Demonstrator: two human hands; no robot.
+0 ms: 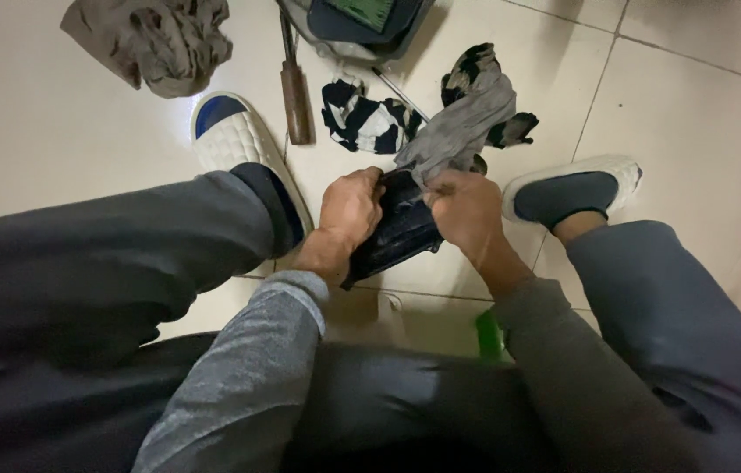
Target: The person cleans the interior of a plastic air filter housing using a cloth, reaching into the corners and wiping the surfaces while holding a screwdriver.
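Note:
My left hand (349,208) grips the upper left side of a black ribbed object (400,229), held between my knees above the floor. My right hand (467,208) pinches a grey cloth (467,123) against the object's top right edge; the cloth trails up and away onto the tiles. What the black object is cannot be told; part of it is hidden behind both hands.
On the pale tiled floor (37,131) lie a black-and-white striped rag (363,118), a wooden-handled tool (295,98), a crumpled grey-brown cloth (156,39) and a dark container (361,22) at the top edge. My feet wear white and blue slippers (234,140) (574,191).

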